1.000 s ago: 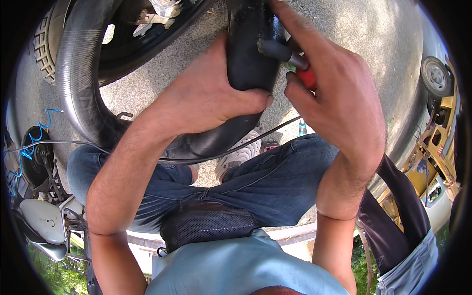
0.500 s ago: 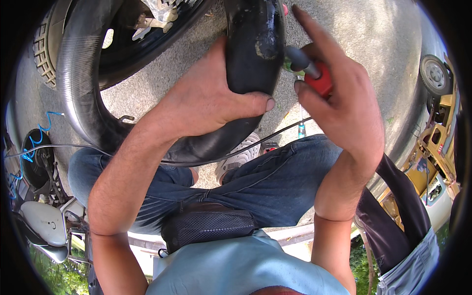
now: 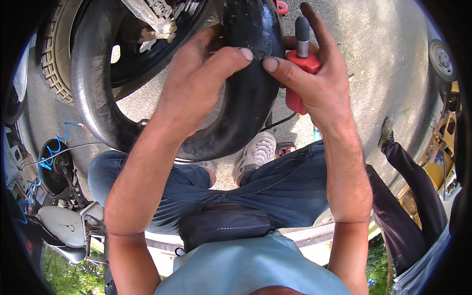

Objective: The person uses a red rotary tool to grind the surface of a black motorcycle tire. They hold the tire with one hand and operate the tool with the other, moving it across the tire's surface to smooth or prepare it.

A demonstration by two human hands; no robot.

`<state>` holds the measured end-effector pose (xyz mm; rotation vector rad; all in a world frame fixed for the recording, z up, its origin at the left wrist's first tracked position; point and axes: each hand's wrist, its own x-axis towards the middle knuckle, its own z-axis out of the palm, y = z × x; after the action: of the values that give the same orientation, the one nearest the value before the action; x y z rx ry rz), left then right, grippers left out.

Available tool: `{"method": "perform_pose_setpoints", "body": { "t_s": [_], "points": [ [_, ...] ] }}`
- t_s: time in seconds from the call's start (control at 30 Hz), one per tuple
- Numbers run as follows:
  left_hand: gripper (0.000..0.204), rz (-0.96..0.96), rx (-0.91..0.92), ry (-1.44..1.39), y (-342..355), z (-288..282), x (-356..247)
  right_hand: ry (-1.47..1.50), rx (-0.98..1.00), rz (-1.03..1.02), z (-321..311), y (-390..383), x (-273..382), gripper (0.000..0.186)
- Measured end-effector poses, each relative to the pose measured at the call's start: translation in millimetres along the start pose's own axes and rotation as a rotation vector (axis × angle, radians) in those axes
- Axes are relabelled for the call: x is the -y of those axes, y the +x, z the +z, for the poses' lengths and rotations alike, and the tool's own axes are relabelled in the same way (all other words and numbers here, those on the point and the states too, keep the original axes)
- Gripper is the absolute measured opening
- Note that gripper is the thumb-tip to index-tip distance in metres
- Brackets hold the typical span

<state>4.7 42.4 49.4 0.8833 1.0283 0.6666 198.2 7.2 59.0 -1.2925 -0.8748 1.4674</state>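
A black rubber inner tube point(image 3: 241, 118) curves up in front of me, inflated and looped from lower left to top middle. My left hand point(image 3: 196, 83) grips its upper part, thumb pressed on the rubber near a dusty spot. My right hand point(image 3: 314, 83) holds a red-handled tool point(image 3: 299, 73) with a grey-black tip pointing up, while its thumb also presses on the tube beside the left thumb. Both hands meet at the same place on the tube.
A motorcycle wheel with knobby tyre point(image 3: 54, 64) and hub parts point(image 3: 152, 19) lies at the upper left on concrete ground. My jeans-clad legs and white clogs point(image 3: 258, 155) are below. Another person's dark-trousered leg point(image 3: 408, 196) stands at right. A blue coiled hose point(image 3: 46, 157) is at left.
Both hands and the tube have come closer and higher in view. The right hand turned the tool upright, and its thumb now presses on the tube next to the left thumb.
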Motion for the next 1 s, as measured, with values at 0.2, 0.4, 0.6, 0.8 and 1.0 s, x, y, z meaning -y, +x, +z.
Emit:
{"method": "perform_pose_setpoints", "body": {
  "t_s": [0.2, 0.4, 0.6, 0.8, 1.0],
  "points": [
    [0.045, -0.047, -0.136, 0.068, -2.6, 13.1, -4.6, 0.08, -0.041, 0.063, 11.7, 3.7, 12.5, 0.107],
    [0.04, -0.045, -0.138, 0.128, -4.0, 9.3, -2.9, -0.106, 0.039, -0.013, 17.4, -4.3, 19.6, 0.107],
    [0.042, -0.059, -0.097, 0.094, -6.3, 6.7, -4.9, -0.099, -0.013, -0.093, 21.1, -4.1, 10.9, 0.106],
    [0.045, -0.027, -0.139, 0.055, -6.3, 15.0, -4.7, -0.1, -0.003, -0.081, 21.4, -4.6, 13.2, 0.104],
    [0.048, -0.036, -0.107, 0.103, -5.0, 7.6, 0.9, -0.126, 0.036, -0.069, 18.3, -4.3, 19.4, 0.104]
  ]
}}
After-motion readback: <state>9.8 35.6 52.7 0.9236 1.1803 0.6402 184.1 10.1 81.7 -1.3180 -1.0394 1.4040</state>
